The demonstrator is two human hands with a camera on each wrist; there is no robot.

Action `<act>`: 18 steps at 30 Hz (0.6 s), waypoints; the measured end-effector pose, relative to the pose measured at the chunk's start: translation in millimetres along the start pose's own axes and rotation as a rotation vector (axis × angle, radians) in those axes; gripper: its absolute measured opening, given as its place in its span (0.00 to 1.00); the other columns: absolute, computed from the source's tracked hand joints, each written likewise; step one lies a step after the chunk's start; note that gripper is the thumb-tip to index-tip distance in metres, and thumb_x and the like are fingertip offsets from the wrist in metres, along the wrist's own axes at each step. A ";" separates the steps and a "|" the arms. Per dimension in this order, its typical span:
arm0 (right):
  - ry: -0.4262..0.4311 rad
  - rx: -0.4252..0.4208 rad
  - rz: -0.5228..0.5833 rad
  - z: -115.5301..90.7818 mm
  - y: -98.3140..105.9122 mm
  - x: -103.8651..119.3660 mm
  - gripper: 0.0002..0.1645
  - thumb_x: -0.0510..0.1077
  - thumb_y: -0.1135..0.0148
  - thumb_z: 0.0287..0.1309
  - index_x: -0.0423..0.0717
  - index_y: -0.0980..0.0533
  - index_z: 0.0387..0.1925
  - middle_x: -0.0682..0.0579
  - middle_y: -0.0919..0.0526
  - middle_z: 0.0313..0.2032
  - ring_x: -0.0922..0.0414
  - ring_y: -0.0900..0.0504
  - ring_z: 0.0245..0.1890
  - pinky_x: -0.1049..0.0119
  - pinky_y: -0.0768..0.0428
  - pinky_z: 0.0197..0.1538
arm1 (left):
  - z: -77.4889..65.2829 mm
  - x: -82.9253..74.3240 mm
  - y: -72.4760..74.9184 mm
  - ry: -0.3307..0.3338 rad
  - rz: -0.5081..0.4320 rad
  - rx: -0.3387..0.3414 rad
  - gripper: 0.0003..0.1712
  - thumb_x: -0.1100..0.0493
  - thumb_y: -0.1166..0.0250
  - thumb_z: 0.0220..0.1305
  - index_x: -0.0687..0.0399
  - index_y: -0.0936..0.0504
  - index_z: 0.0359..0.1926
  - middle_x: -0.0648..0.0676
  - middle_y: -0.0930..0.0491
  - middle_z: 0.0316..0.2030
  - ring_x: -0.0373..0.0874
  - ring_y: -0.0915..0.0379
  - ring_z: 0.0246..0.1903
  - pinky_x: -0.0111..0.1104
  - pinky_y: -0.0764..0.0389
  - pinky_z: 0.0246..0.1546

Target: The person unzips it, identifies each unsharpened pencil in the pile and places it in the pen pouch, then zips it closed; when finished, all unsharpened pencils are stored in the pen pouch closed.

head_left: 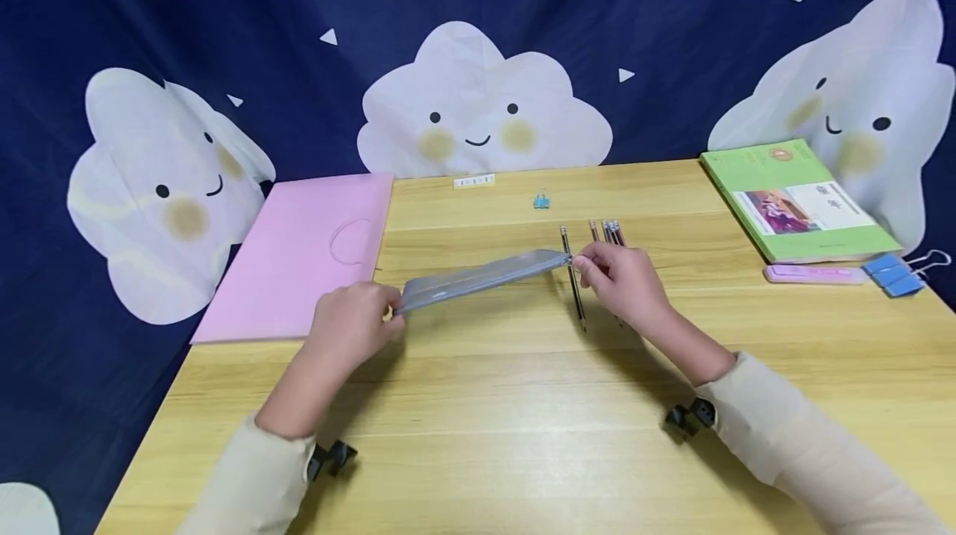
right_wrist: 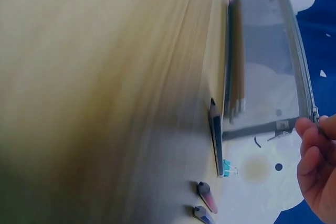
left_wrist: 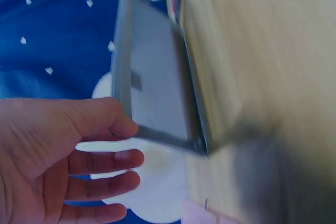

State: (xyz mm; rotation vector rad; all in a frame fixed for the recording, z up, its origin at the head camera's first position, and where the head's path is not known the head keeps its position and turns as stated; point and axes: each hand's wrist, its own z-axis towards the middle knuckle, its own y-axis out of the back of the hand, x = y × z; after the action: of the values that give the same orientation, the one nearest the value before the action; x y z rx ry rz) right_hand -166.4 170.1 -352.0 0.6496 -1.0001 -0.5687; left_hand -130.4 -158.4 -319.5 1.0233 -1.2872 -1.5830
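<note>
A grey see-through zip pouch is held above the table between both hands. My left hand pinches its left end between thumb and forefinger; the other fingers stand apart in the left wrist view. At the opposite end, my right hand pinches the corner by the zip pull. Through the mesh in the right wrist view show several pencils with pale ends. A dark pencil lies on the table below the pouch's right end, and several more pencils lie partly hidden behind my right hand.
To the left lies a pink folder. A white strip and a small teal binder clip are at the back. On the right are a green book, a slim pink case and a large blue binder clip.
</note>
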 end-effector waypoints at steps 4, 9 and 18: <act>0.010 -0.028 0.007 -5.7 -2.6 3.1 0.13 0.48 0.48 0.56 0.45 0.24 0.26 0.55 0.25 0.15 0.63 0.35 0.09 0.71 0.36 0.09 | 21.4 14.5 -4.1 0.012 0.016 0.022 0.01 0.55 0.39 0.42 0.44 0.23 0.21 0.43 0.30 0.16 0.42 0.34 0.18 0.37 0.35 0.11; -0.015 0.079 0.035 -12.0 -5.3 4.1 0.12 0.46 0.47 0.56 0.44 0.25 0.23 0.55 0.27 0.13 0.63 0.37 0.09 0.72 0.38 0.10 | 35.6 23.9 -15.4 -0.011 0.062 0.071 0.02 0.55 0.36 0.43 0.45 0.22 0.22 0.44 0.28 0.16 0.44 0.32 0.19 0.39 0.33 0.12; -0.172 0.438 -0.057 -17.3 -10.0 0.0 0.09 0.47 0.44 0.53 0.47 0.23 0.24 0.56 0.28 0.11 0.61 0.35 0.11 0.69 0.35 0.15 | 36.4 18.0 -38.0 -0.098 0.142 0.069 0.13 0.64 0.35 0.36 0.49 0.32 0.11 0.51 0.26 0.16 0.48 0.32 0.16 0.41 0.31 0.11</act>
State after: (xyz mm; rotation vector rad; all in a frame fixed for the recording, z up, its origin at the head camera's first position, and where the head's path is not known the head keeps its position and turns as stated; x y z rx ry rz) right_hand -152.3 167.3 -365.9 1.0314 -1.2869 -0.4626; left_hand -174.5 -159.3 -353.4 0.8842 -1.4569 -1.5050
